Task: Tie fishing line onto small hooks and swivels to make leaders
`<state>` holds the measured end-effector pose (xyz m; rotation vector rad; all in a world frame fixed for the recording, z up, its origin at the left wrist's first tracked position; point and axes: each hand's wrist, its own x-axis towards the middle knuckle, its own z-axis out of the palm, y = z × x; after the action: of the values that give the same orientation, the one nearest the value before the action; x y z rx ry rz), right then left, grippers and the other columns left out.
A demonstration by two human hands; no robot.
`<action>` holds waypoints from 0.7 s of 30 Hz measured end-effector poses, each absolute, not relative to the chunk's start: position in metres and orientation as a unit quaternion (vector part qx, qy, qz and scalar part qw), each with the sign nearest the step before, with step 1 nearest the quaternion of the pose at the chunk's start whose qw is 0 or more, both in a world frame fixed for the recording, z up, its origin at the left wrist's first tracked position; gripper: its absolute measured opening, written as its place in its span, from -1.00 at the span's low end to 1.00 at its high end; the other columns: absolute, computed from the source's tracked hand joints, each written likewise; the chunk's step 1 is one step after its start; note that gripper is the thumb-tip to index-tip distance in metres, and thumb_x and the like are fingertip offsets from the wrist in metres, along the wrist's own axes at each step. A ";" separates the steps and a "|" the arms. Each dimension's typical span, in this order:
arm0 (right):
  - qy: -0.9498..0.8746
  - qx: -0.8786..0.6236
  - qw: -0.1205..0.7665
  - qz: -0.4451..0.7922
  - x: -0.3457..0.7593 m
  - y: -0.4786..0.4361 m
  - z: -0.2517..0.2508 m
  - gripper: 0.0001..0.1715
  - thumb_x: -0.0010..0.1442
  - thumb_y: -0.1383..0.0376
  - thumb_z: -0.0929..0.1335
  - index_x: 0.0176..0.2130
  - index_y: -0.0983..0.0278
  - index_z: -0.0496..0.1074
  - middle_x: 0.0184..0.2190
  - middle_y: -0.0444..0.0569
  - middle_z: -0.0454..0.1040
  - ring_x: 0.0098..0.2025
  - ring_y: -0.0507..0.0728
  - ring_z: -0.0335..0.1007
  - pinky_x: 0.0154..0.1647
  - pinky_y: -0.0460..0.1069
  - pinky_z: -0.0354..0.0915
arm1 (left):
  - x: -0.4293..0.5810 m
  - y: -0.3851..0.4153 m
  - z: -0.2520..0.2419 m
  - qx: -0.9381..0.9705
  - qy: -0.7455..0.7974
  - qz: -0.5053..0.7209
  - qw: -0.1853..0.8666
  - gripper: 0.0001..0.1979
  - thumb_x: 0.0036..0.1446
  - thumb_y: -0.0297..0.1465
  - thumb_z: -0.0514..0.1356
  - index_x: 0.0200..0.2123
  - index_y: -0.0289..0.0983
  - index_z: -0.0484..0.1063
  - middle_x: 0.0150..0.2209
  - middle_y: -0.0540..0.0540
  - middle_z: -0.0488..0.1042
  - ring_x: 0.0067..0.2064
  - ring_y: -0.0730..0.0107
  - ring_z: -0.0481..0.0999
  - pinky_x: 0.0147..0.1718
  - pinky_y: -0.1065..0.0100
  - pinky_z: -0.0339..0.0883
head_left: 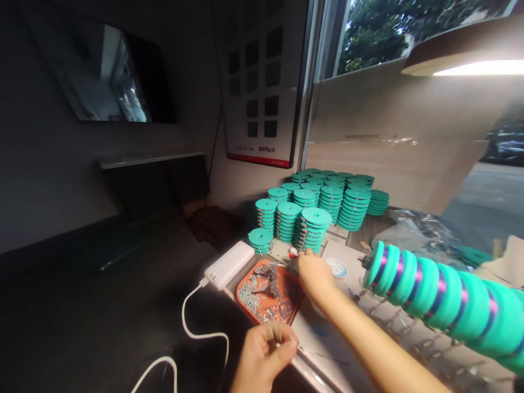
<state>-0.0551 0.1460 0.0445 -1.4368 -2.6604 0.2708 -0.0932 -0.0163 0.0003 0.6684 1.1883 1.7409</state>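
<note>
My left hand point(267, 352), at the bottom near the table's edge, is closed in a pinch. A thin pale piece seems to show at its fingertips, too small to name. My right hand point(313, 273) reaches past the orange tray point(262, 289) to the front of the green spools point(315, 218). Its fingers are bent together beside a small red and white object point(292, 252); whether they grip it is unclear. In the tray lie small metal parts point(248, 295), some like pins, and darker pieces in the middle.
A white power bank point(229, 265) with a white cable point(186, 316) lies left of the tray. On the right, a rod of green spools point(438, 289) wound with purple line juts over the table. A small round tub point(336, 267) and clear plastic bags point(421, 229) stand behind.
</note>
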 end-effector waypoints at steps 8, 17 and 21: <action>-0.902 -0.405 0.120 0.091 -0.055 0.133 0.058 -0.72 0.22 0.29 0.27 -0.06 0.32 0.31 -0.06 0.04 0.35 -0.06 0.16 0.30 -0.06 0.14 0.24 | -0.080 -0.026 -0.010 0.203 0.442 0.724 0.489 -0.74 -0.28 -0.25 0.40 -0.59 -0.33 0.54 -0.63 0.02 0.36 -0.60 0.64 0.23 -0.55 0.55 0.07; -0.773 -0.260 0.241 0.527 0.046 0.033 0.039 -0.87 0.06 0.25 0.33 -0.35 0.27 0.40 -0.41 -0.10 0.44 -0.35 0.08 0.34 -0.33 -0.06 0.26 | -0.064 -0.040 -0.015 0.288 0.414 0.722 0.473 -0.82 -0.18 -0.32 0.36 -0.56 -0.33 0.53 -0.57 -0.03 0.43 -0.47 0.45 0.34 -0.40 0.44 0.22; -0.719 -0.247 0.273 0.590 0.051 0.026 0.016 -0.88 -0.04 0.25 0.37 -0.45 0.27 0.41 -0.49 -0.12 0.38 -0.39 0.09 0.28 -0.37 -0.04 0.18 | -0.059 -0.044 -0.017 0.343 0.423 0.711 0.444 -0.85 -0.13 -0.35 0.33 -0.55 -0.34 0.53 -0.56 -0.04 0.41 -0.44 0.43 0.34 -0.41 0.46 0.23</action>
<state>0.0511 0.0257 0.0163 -0.6637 -1.9350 1.5869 -0.0593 -0.0438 -0.0167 0.8502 1.0487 1.7634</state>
